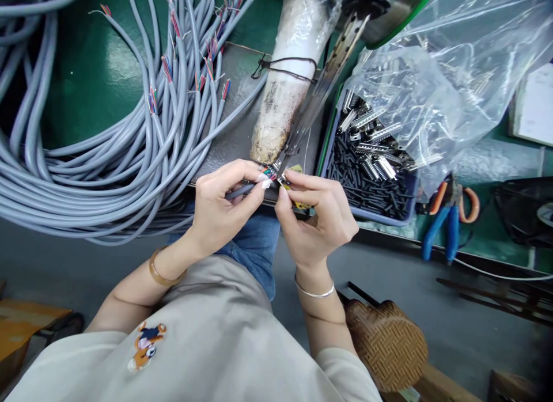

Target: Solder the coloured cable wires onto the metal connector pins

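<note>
My left hand (222,203) is closed, pinching a grey cable (240,191) close to its stripped end, where thin coloured wires (269,173) fan out. A bit of white material shows at the fingertips. Opposite it, my right hand (322,209) grips a small metal connector (283,178) between thumb and fingers. The wires meet the connector, though the exact contact is too small to tell. From above, a fixed soldering iron (317,82) points its dark tip down at the connector. Something yellow lies under the right fingers, partly hidden.
Many grey cables (108,209) with stripped ends cover the bench's left side. A wrapped white roll (285,85) lies behind my hands. To the right are a blue bin (400,217) of connectors and black sleeves, a plastic bag (432,102), pliers (453,223) and a woven stool (389,347).
</note>
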Demonstrator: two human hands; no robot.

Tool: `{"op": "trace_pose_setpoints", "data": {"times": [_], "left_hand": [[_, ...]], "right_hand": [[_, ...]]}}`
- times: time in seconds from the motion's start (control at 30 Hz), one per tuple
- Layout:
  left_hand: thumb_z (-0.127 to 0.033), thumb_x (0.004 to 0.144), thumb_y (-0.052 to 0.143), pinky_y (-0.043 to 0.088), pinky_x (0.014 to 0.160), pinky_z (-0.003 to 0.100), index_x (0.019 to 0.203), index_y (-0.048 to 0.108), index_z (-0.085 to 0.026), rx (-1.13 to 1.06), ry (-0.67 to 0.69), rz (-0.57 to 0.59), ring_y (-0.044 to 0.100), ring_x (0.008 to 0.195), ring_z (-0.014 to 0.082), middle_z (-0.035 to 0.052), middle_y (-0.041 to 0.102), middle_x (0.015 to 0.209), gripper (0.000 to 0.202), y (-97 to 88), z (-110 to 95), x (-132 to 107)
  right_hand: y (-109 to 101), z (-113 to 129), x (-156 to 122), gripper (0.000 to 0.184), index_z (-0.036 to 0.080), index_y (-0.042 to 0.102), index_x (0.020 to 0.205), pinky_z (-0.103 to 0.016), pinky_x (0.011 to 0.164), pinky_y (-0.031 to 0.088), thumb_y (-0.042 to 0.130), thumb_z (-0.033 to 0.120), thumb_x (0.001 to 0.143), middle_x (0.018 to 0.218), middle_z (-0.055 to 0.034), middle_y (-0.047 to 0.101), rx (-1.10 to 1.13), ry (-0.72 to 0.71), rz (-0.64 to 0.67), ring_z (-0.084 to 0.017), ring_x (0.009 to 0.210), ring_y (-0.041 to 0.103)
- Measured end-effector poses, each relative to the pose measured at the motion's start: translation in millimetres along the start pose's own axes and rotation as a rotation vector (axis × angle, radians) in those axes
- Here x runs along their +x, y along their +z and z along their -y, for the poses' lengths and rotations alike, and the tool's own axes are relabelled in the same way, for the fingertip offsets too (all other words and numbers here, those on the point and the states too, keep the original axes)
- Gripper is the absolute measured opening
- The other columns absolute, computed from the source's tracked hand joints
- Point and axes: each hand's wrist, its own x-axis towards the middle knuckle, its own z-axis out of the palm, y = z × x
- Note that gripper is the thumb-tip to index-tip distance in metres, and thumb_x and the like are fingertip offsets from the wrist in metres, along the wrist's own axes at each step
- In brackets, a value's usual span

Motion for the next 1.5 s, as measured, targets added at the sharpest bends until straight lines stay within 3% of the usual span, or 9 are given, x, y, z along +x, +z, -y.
{"op": "trace_pose_setpoints", "data": {"times": [0.47,0.97,1.2,1.5], "left_hand": [[-0.006,0.085,0.069,0.051,0.070,0.020,0.081,0.068,-0.016,0.113,0.177,0.035,0.068,0.078,0.0105,0.0014,0.074,0.084,0.011,-0.9,2.9,2.7],[-0.009,0.084,0.068,0.040,0.055,0.020,0.080,0.066,-0.015,0.104,0.096,0.008,0.053,0.059,0.0057,0.0006,0.072,0.080,0.008,-1.5,-2.4,5.0],[-0.013,0.087,0.068,0.046,0.060,0.021,0.083,0.067,-0.016,0.116,0.084,0.043,0.064,0.069,0.0097,0.0034,0.075,0.085,0.006,-1.5,2.4,1.1],[-0.008,0.090,0.063,0.053,0.071,0.023,0.083,0.068,-0.016,0.151,0.239,0.085,0.070,0.079,0.0122,0.0028,0.076,0.085,0.011,-4.6,1.5,4.7]], "right_hand": [[-2.2,0.6,-1.7,0.018,0.022,0.062,0.086,-0.029,0.080,0.062,0.073,0.008,0.086,0.096,-0.0021,0.079,-0.027,0.007,0.023,-0.015,0.088,0.075],[-3.0,5.3,4.2,0.018,0.022,0.064,0.085,-0.029,0.080,0.064,0.075,0.008,0.084,0.099,-0.0030,0.079,-0.031,0.007,0.024,-0.015,0.088,0.076],[-5.6,4.5,0.8,0.021,0.023,0.058,0.083,-0.026,0.074,0.062,0.071,0.007,0.086,0.095,-0.0013,0.079,-0.048,0.006,0.046,-0.013,0.084,0.076],[-5.5,5.4,2.3,0.019,0.021,0.061,0.081,-0.027,0.080,0.062,0.074,0.008,0.085,0.096,-0.0024,0.079,-0.026,0.037,0.054,-0.014,0.088,0.075]]}}
